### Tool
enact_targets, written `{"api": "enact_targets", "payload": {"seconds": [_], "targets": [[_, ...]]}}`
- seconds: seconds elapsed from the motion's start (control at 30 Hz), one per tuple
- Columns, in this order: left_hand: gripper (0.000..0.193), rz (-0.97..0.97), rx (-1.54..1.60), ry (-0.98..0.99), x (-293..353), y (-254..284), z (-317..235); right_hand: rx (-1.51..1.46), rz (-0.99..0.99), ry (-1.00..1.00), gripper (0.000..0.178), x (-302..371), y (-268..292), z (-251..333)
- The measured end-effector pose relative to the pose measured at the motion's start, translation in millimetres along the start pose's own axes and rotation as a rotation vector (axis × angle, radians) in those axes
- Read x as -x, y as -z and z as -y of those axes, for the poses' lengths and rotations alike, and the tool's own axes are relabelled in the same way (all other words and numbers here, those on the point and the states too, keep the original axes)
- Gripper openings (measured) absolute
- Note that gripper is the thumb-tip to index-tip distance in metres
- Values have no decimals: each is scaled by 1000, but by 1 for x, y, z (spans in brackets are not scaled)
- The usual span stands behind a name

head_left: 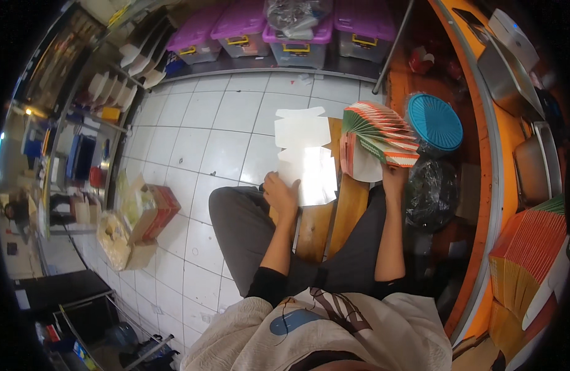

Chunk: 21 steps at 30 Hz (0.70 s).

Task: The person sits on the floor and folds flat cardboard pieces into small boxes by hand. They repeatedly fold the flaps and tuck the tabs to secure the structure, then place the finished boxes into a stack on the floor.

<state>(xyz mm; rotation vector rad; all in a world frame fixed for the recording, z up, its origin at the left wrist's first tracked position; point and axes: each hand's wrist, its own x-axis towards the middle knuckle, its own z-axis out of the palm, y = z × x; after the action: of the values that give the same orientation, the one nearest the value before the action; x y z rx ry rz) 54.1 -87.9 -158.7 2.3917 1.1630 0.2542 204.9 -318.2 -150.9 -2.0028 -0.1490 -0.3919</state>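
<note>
A flat white die-cut box blank (306, 173) lies plain side up over the wooden bench (316, 232) between my legs. My left hand (280, 193) is closed at its near left edge, the thumb on top. To the right, a fanned stack of flat box blanks (380, 133) printed in orange, green and white rests on the bench's far end. At the near right corner of that stack, my right hand (394, 179) is closed, its fingers partly hidden by the card.
Right of the stack stand a blue-lidded round container (434, 122) and a black plastic bundle (430, 195). More printed blanks (529, 247) sit on the orange counter (510, 167). An opened carton (152, 210) is on the tiled floor at left; purple-lidded bins (297, 46) line the back shelf.
</note>
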Motion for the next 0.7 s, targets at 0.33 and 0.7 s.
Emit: {"api": "enact_targets", "payload": {"seconds": [0.33,0.7], "targets": [[57,359,616,-79,-12,-5,33,157,57,152,36,106,-24,45],[65,636,1397,476,47,48,31,8,736,185,44,158,-85,93]]}}
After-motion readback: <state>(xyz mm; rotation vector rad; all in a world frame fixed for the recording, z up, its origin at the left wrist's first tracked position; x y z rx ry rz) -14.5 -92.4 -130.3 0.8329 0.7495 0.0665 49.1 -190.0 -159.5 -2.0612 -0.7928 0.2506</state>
